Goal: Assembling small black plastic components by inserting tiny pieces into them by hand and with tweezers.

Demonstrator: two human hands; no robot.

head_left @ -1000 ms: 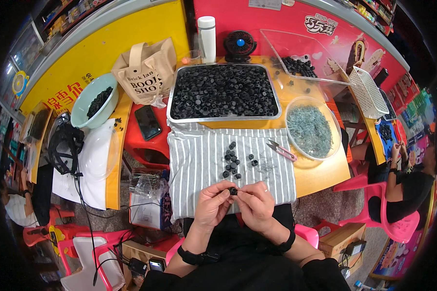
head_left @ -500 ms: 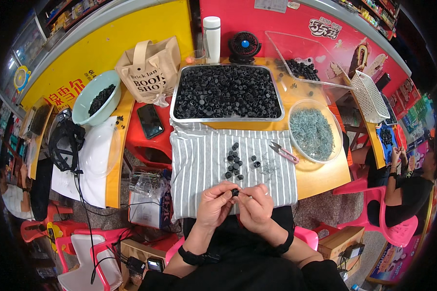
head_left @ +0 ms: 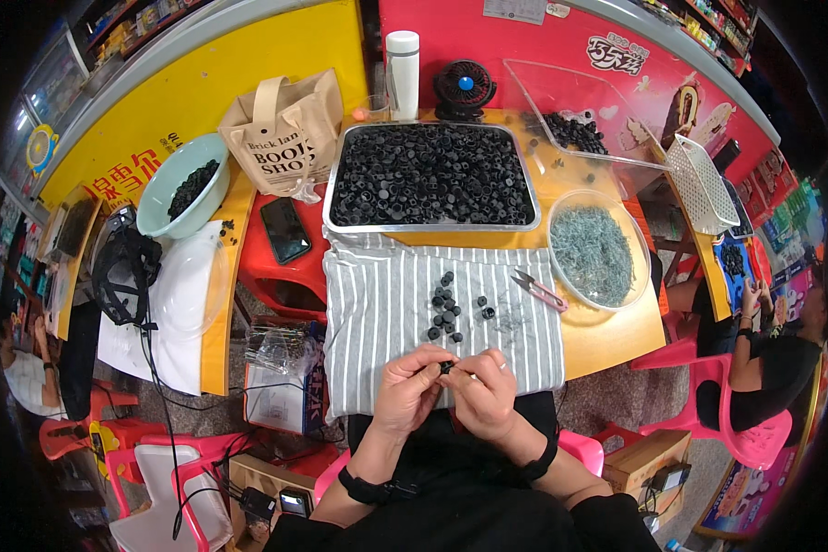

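My left hand point(head_left: 405, 391) and my right hand point(head_left: 484, 394) meet over the near edge of a grey-and-white striped cloth point(head_left: 363, 313). Pinched between their fingertips is a small round black cap point(head_left: 446, 366), partly hidden by the fingers. Just beyond the hands, several loose black caps point(head_left: 447, 317) lie in a cluster on the cloth. To their right are a couple more black caps point(head_left: 488, 313) beside a wispy heap of thin trimmings point(head_left: 511, 322). Thread snips point(head_left: 541, 291) with a pink handle rest at the cloth's right side, out of both hands.
A metal tray point(head_left: 432, 226) full of black caps stands behind the cloth. At right is a clear tub point(head_left: 607, 305) of bluish-grey scraps. A flask point(head_left: 402, 78) and small fan point(head_left: 464, 87) stand at the back. A phone point(head_left: 285, 230) lies on a red stool at left.
My fingers have shifted very slightly, and the cap between them is turned a little and more covered. Everything else stays in place.
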